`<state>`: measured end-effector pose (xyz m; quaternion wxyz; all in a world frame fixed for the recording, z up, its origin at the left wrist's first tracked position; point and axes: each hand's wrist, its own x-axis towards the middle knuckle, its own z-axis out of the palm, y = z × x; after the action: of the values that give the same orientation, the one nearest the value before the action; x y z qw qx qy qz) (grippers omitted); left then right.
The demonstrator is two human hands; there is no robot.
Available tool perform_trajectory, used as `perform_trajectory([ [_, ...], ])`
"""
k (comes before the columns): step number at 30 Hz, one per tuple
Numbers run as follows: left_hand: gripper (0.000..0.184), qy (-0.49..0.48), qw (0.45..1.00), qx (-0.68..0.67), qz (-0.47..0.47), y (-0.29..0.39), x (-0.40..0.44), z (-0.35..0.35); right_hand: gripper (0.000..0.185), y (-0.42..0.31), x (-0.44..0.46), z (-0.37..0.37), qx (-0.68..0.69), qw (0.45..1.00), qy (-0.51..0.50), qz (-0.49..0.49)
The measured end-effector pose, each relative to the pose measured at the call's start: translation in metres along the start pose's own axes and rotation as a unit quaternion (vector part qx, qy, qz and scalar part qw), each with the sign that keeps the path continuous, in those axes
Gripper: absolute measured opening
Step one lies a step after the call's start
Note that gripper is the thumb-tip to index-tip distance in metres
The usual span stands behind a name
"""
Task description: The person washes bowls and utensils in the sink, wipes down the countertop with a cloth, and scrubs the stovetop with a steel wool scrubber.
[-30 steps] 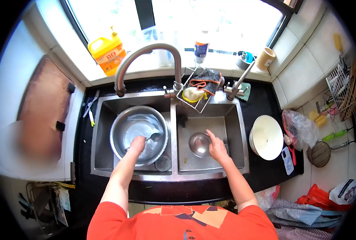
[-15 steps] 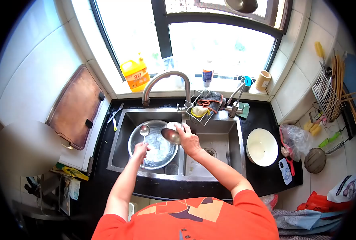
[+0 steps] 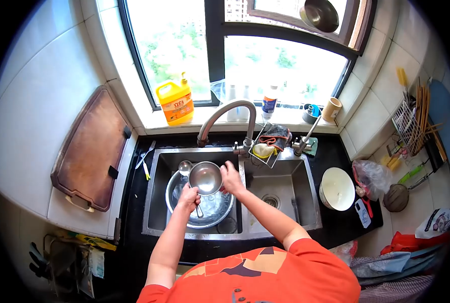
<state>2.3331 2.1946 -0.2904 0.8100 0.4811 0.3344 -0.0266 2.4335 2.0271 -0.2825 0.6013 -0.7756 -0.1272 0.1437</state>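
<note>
Left fingers (image 3: 189, 193): clamped on the handle of a metal spoon (image 3: 185, 167) and against the lower rim of a small metal bowl (image 3: 206, 178).
Right fingers (image 3: 227, 174): at the bowl's right rim, blurred; whether they grip it cannot be told.
Small bowl: opening toward the viewer, held above the wide metal basin (image 3: 217, 209).
Spoon: its head just beside the bowl's left rim, its handle end below the left fingers.
Basin: in the left compartment of the double sink (image 3: 242, 217).
Tap (image 3: 251, 118): behind the hands, arching toward the left compartment.
Wire rack (image 3: 271, 162): behind the sink, a dark orange-edged cloth (image 3: 275, 136) in it.
Bench (image 3: 338, 222): carries a white bowl (image 3: 337, 189) right of the sink.
Window sill (image 3: 204, 115): a yellow jug (image 3: 176, 102) at left.
</note>
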Motion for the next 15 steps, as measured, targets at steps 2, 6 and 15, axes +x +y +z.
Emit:
perform_trajectory([
  [2,0.038,-0.005,0.999,0.030,0.016,0.008,-0.007,0.004,0.059,-0.009,0.020,-0.014,0.006,0.996,0.079,0.032],
  [6,0.038,-0.009,1.000,0.020,-0.008,0.018,-0.012,0.008,0.072,0.020,0.080,-0.017,-0.159,0.974,0.161,-0.029],
  [15,0.036,-0.001,0.994,0.104,-0.013,0.041,-0.008,-0.009,0.028,0.035,0.145,-0.027,-0.207,0.964,0.167,0.020],
])
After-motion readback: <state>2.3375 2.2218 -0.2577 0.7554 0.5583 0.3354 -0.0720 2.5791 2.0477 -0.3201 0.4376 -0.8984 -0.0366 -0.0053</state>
